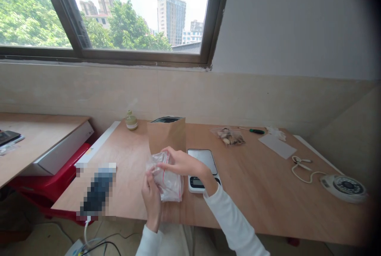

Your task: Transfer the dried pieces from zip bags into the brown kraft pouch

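Observation:
Clear zip bags [171, 188] with red seal lines lie in a stack at the table's front, before me. My left hand [152, 198] has its fingers closed on the left edge of the bags. From the right, my right hand [183, 162] reaches over and pinches the upper part of the plastic. Whether one bag or several are in my fingers I cannot make out. Just behind stands a brown paper pouch [166, 135], its top open. A white digital scale [204, 164] sits beside my right wrist, partly covered by it.
At the back right lie a bag of dried brown pieces [230, 136], a green-handled screwdriver [256, 131] and a white sheet [277, 146]. A corded white round device [345, 187] rests far right. Left are a pixelated dark object [98, 190] and a small greenish bottle [131, 121].

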Tool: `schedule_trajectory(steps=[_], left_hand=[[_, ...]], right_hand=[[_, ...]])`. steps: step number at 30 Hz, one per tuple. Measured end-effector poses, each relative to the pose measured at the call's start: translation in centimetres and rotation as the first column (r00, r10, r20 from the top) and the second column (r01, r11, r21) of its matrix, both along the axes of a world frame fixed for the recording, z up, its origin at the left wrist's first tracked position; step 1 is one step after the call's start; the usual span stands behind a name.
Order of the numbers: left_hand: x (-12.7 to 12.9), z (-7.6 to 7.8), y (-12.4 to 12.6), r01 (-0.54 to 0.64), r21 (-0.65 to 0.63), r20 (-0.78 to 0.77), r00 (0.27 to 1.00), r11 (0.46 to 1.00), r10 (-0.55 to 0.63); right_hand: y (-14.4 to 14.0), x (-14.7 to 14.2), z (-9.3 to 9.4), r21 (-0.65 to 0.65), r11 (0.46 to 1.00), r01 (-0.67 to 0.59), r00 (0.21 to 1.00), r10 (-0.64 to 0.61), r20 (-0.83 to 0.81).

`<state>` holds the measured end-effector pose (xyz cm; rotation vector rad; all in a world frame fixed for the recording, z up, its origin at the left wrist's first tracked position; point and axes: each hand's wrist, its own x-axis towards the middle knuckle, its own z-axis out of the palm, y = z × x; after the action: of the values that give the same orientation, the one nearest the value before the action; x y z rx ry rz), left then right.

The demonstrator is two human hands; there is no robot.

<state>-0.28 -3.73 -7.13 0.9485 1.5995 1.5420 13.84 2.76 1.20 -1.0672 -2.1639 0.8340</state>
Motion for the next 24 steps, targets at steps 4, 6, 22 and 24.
schedule_trajectory(steps=[4,6,22,24], left_hand=[[-0.2,-0.2,0.1,0.076,0.048,-0.091,0.993,0.996,-0.071],[-0.3,-0.3,0.4,0.097,0.076,-0.121,0.989,0.992,-0.087],[-0.2,0.0,1.1,0.199,0.141,0.003,0.98,0.97,-0.201],[-0.7,0.1,0.9,0.185,0.127,-0.055,0.982,0.974,-0.18]], right_hand=[[0.4,1.1,-2.2,-0.089,0.989,0.122,0.977,-0.136,-0.165],[0.9,1.6,-2.8,-0.093,0.957,0.273,0.892,-0.288,-0.348],[1.6,7.9,-8.6,-0.325,0.945,0.038,0.909,-0.167,-0.382],[3.9,11.2,-9.9,-0.08,0.857,0.509,0.844,-0.515,-0.153]])
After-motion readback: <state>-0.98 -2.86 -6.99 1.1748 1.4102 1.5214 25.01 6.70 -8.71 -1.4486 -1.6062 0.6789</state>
